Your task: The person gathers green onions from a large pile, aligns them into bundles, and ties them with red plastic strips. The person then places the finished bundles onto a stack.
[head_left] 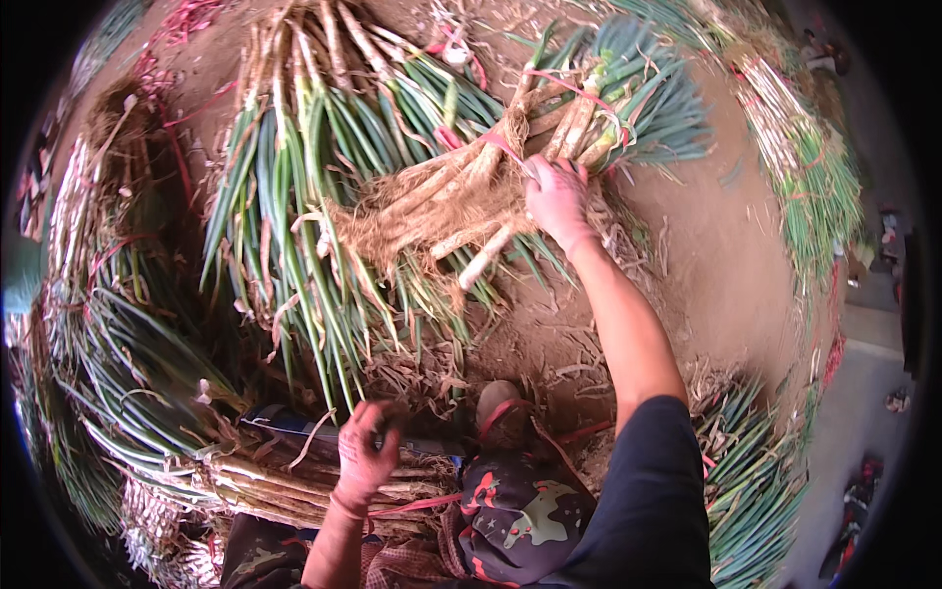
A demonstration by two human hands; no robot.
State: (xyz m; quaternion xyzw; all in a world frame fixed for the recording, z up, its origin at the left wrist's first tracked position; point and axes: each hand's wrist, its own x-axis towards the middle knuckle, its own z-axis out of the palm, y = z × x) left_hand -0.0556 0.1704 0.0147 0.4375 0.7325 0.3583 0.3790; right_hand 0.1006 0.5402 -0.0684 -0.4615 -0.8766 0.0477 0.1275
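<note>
A bundle of long green onions (pixel 456 184) with brown, hairy roots lies across a loose pile of green onions (pixel 294 147), a red plastic tie around its pale stalks. My right hand (pixel 559 199), reached forward, is at the tied part of that bundle with fingers bent; whether it grips the tie or the stalks is not clear. My left hand (pixel 369 449) is near my lap, fingers curled, above another bundle of green onions (pixel 280 482) that lies across my legs. Whether the left fingers hold anything cannot be made out.
Tied green onion bundles stand at the left (pixel 81 199) and far right (pixel 802 154). More onions (pixel 758 471) lie at the lower right. Red plastic strips (pixel 176 29) are on the soil at the upper left. Dry peelings (pixel 581 368) litter the ground by my boot (pixel 500 405).
</note>
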